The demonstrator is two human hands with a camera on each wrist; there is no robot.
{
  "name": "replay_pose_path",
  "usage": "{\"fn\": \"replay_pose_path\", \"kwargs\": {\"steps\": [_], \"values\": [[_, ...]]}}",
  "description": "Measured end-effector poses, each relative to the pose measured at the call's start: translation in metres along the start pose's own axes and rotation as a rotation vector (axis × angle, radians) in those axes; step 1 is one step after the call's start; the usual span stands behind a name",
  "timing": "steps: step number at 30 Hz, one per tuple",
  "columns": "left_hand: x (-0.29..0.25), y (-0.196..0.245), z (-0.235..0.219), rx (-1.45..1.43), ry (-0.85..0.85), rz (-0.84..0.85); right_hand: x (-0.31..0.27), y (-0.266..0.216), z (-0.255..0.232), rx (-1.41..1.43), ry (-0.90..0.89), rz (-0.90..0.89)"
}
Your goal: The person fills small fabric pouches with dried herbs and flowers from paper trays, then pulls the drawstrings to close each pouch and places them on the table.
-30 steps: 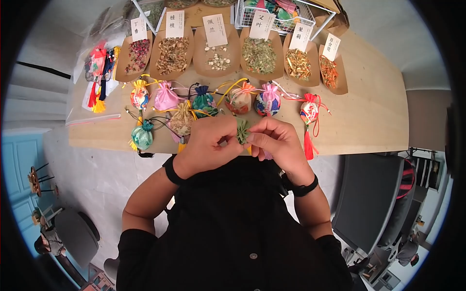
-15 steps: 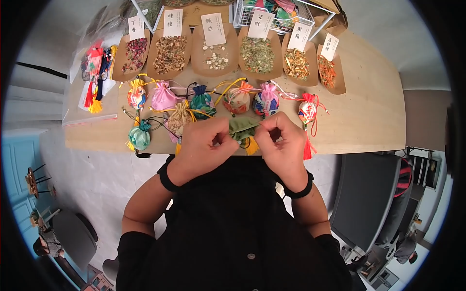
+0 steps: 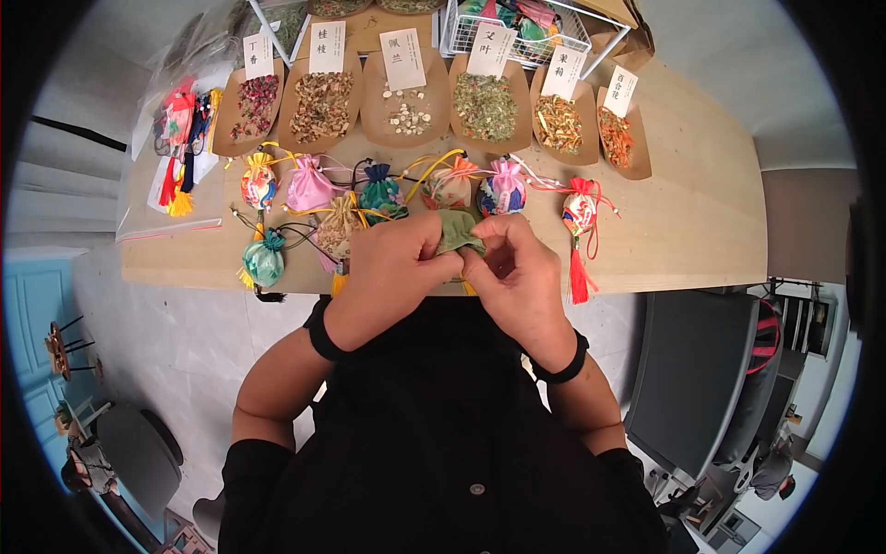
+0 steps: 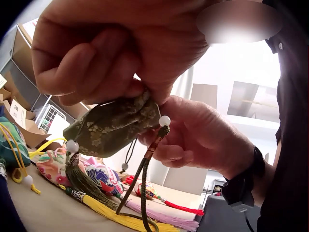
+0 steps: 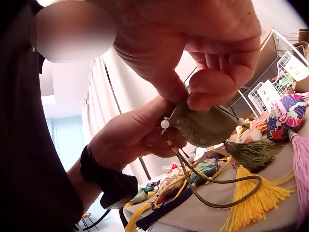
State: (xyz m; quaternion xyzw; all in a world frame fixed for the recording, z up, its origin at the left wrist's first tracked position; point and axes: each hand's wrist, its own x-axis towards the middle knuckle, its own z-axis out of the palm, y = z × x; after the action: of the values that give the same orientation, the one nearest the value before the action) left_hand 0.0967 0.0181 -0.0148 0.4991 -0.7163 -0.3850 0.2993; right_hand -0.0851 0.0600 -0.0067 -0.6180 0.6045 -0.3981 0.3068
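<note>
A small olive-green brocade drawstring pouch (image 3: 457,229) is held up between both hands, over the table's near edge. My left hand (image 3: 388,268) pinches its gathered mouth from one side, fingers curled. On the other side my right hand (image 3: 519,277) pinches the fabric between thumb and forefinger. In the left wrist view, a dark green tassel (image 4: 87,181) hangs from a white bead (image 4: 73,146) at one end of the pouch. A looped olive cord (image 4: 145,179) dangles below another white bead (image 4: 164,120). Part of the pouch's mouth is hidden by the fingers.
Several finished-looking sachets, among them a pink pouch (image 3: 310,187) and a red-topped one (image 3: 580,210), lie just beyond the hands. Paper trays of dried herbs (image 3: 486,103) with labels line the back. A white wire basket (image 3: 531,48) stands behind, with tassels (image 3: 175,180) at far left.
Half a second ago the hands stood further apart with the pouch's mouth stretched between them. Now the right hand has moved in toward the left, its fingers at the mouth's edge.
</note>
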Motion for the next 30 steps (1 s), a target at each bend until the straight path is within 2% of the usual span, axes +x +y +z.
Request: {"fn": "replay_pose_path", "kwargs": {"steps": [2,5,9,11,12,15,18,21,24,27,30], "values": [[-0.001,0.003,0.003,-0.016,0.022,0.004,0.0,0.003,0.0,-0.038,-0.005,0.007],[-0.004,0.006,0.007,-0.107,-0.061,0.02,0.0,0.009,0.003,-0.12,-0.017,0.007],[-0.003,0.006,-0.001,0.129,0.016,0.157,-0.002,0.008,0.002,-0.222,0.031,0.024],[-0.002,0.002,-0.014,0.298,0.051,0.198,-0.005,0.003,0.002,-0.223,0.003,0.009],[-0.002,0.004,-0.018,0.281,0.056,0.222,-0.006,0.001,0.002,-0.221,-0.012,0.001],[0.0,0.006,-0.032,0.089,-0.085,0.092,-0.004,-0.008,-0.005,-0.082,-0.082,0.138],[0.002,0.013,-0.024,-0.051,-0.139,0.008,-0.001,-0.001,-0.012,-0.085,-0.11,0.144],[0.008,0.009,-0.017,-0.096,-0.189,-0.042,0.006,-0.003,-0.017,-0.123,-0.125,0.123],[0.004,0.008,-0.012,-0.09,-0.21,0.0,0.001,-0.003,-0.014,-0.1,-0.101,0.093],[0.007,0.001,-0.03,-0.083,-0.298,-0.061,-0.005,0.001,-0.01,-0.069,-0.13,0.144],[0.007,-0.005,-0.032,-0.148,-0.317,-0.118,-0.003,0.006,-0.008,-0.018,-0.1,0.13]]}}
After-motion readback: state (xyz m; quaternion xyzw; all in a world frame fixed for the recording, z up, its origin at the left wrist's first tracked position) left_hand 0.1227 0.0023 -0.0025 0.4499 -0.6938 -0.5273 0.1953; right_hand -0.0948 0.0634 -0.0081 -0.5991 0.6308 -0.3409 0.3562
